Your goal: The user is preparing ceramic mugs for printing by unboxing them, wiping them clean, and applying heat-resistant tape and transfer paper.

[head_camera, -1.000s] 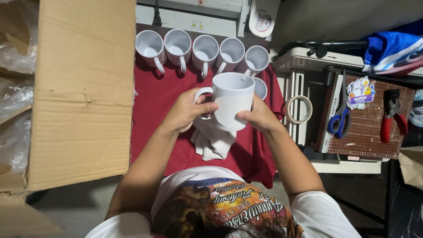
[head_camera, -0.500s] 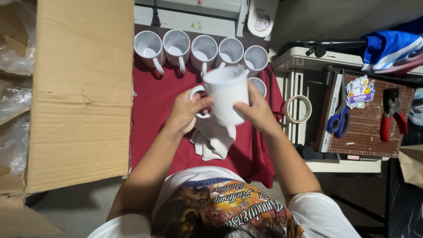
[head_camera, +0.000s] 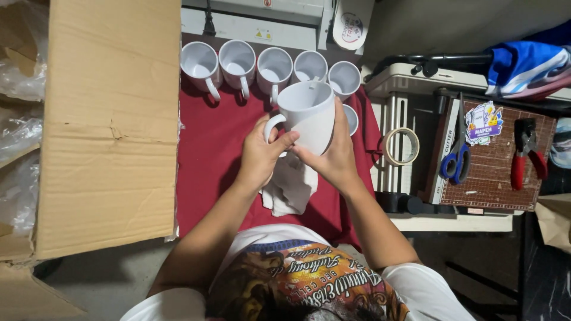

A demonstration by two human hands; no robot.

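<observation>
- Two hands hold one white mug (head_camera: 308, 116) above the red cloth (head_camera: 211, 148), tilted, with its mouth turned away from the person.
- Left hand (head_camera: 260, 156) is closed at the mug's handle side, thumb pressed on the wall beside the handle.
- Right hand (head_camera: 334, 156) cups the mug's other side, fingers wrapped up along it.
- White rag (head_camera: 289, 189) lies on the red cloth just under the hands.
- Five empty mugs (head_camera: 238, 61) stand in a row at the cloth's far edge.
- Cardboard box (head_camera: 110, 119) lies left of the cloth; a tape roll (head_camera: 400, 146) and blue scissors (head_camera: 457, 157) lie to the right.
</observation>
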